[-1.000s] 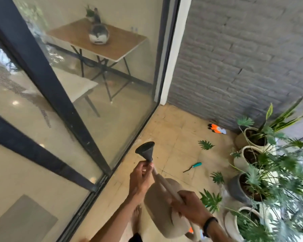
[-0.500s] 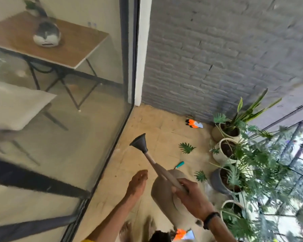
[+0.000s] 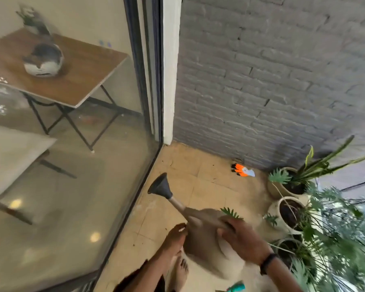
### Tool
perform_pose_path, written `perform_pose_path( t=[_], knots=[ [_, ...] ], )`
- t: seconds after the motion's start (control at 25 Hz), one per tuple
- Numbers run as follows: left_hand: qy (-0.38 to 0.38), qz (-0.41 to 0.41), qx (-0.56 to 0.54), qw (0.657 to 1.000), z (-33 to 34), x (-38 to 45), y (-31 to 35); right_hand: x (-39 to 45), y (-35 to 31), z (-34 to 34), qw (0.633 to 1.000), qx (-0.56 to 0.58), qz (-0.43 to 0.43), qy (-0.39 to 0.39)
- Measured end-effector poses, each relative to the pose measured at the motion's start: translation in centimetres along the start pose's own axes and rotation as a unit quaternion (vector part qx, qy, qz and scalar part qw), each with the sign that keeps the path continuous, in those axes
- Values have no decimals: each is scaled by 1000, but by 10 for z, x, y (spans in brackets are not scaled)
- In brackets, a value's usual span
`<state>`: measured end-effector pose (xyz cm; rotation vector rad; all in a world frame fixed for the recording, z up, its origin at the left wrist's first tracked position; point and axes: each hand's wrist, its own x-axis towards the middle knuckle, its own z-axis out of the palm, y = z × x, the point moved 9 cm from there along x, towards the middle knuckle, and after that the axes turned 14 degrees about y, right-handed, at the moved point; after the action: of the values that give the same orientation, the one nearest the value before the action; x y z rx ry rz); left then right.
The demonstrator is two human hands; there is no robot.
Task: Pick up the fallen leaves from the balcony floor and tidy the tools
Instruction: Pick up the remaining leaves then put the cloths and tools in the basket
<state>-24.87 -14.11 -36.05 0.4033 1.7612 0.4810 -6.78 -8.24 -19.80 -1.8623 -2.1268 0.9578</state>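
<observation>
Watering can [image 3: 200, 239]: beige, black flared rose.

Our right hand [image 3: 240, 239] reaches in from the lower right, fingers curled round the top of the watering can [image 3: 209, 245], a dark band on its wrist; our left hand [image 3: 175, 237] comes up from below beside the can, fingers loosely extended (whether they touch it is lost in blur); both forearms are bare; a bare foot shows beneath.
</observation>
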Motion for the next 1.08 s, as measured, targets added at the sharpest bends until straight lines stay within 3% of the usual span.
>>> perform_pose_path(
  t=[0.4,0.76,0.88,1.08],
  knots=[
    [37,-78,-166,982,29,172,174,298,-14,-11,983,-96,-122,-96],
    [129,-202,-396,887,14,307,294,547,-8,20,963,-172,-138,-154],
    [147,-247,-462,839,28,384,310,626,23,82,958,-177,-153,-166],
    [191,-282,-443,829,51,540,317,751,98,225,920,-261,-216,-196]
  ],
)
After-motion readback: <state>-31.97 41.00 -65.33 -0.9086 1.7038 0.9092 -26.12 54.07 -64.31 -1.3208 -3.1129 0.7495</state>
